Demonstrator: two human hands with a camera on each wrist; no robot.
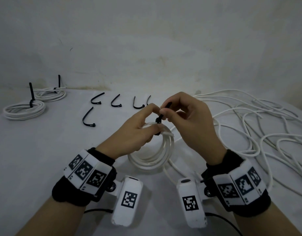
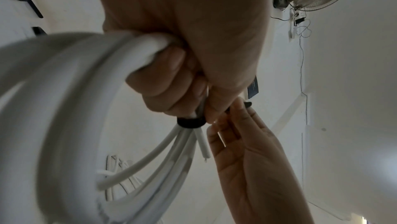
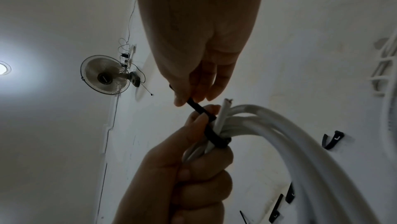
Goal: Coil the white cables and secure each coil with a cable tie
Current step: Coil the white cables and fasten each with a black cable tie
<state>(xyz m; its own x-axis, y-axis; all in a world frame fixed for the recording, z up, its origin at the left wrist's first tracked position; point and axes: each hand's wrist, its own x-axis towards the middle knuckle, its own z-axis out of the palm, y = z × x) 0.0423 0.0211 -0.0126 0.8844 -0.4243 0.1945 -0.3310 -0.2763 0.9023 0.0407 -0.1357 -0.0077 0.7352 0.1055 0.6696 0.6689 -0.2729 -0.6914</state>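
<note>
The left hand (image 1: pixel 135 132) grips the gathered turns of the white coil (image 1: pixel 153 155), holding it just above the near middle of the surface (image 1: pixel 44 150). A black cable tie (image 1: pixel 159 119) is looped around the bundle beside the left fingers (image 3: pixel 206 159). The right hand (image 1: pixel 186 120) pinches the tie's free tail between thumb and fingertips. The step in hand appears to be cinching the tie. The next move calls for a steady pull on the tail while the left hand keeps the turns together. Spare ties (image 1: pixel 89 118) lie beyond, toward the far edge. Two tied coils (image 1: pixel 24 109) rest at the far left corner. Loose cable (image 1: pixel 249 125) spreads along the right side.
</note>
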